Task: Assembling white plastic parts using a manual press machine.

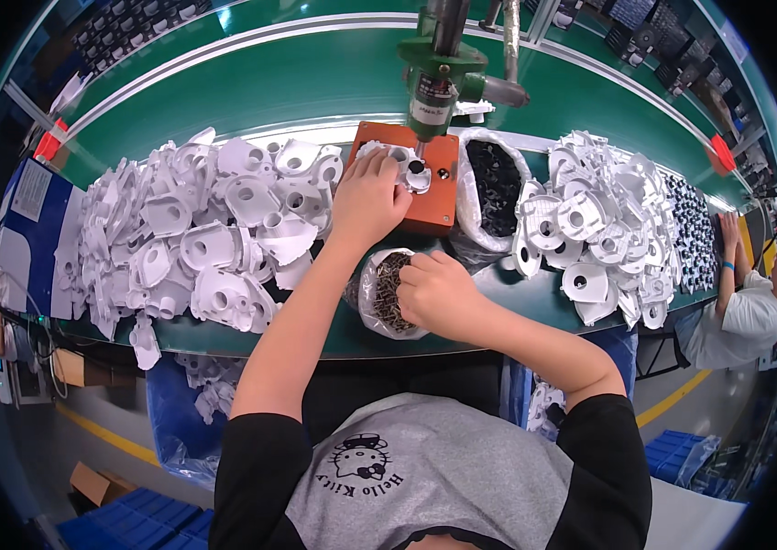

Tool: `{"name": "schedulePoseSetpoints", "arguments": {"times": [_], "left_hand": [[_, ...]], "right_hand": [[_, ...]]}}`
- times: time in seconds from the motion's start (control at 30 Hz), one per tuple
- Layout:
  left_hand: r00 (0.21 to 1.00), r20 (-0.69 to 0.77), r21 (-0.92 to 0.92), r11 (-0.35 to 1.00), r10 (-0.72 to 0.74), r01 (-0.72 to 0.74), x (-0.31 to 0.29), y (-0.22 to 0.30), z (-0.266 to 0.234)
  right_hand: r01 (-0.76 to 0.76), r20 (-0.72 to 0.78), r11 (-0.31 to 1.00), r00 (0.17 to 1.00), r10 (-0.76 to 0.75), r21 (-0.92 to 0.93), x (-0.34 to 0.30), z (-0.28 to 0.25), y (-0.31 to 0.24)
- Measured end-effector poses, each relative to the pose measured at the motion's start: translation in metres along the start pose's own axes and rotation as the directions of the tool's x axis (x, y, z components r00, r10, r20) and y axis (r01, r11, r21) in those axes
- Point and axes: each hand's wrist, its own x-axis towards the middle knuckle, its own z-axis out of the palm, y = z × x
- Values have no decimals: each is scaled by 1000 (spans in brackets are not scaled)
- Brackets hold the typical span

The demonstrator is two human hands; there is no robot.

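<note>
My left hand (369, 199) is closed on a white plastic part (418, 180), its fingers over the part's left side. That part rests on an orange block (434, 206), directly below the spindle of a green upright machine (432, 92). A black piece shows in the part's round opening. My right hand (443, 291) is at the right rim of a clear plastic bag (377, 316) filled with small brownish screws (390, 289). Its fingers are curled and pressed together; whatever they may hold is hidden.
White plastic parts lie in a large heap (169, 229) on the left and another heap (581, 215) on the right. A bag of small black pieces (496, 188) stands beside the orange block. Blue bins (164, 403) sit below the bench edge. At far right, a co-worker's hand (729, 229) reaches in.
</note>
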Motion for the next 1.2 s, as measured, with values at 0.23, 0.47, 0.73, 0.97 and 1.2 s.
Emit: {"name": "schedulePoseSetpoints", "arguments": {"times": [0.23,0.47,0.73,0.97,1.2], "left_hand": [[1000,-9,11,1000,9,-9,0,0,1],[1000,11,10,1000,9,-9,1,0,-1],[1000,-20,-1,1000,-14,14,2,2,-2],[998,-55,5,1000,15,-14,1,2,0],[997,-71,-21,1000,-18,16,0,1,2]], "right_hand": [[-119,51,973,992,111,200,7,-12,10],[-333,87,799,938,336,501,30,-42,91],[-653,385,464,743,548,598,60,-29,164],[-639,481,449,767,424,624,78,-25,179],[-645,498,493,765,410,584,80,-28,187]]}}
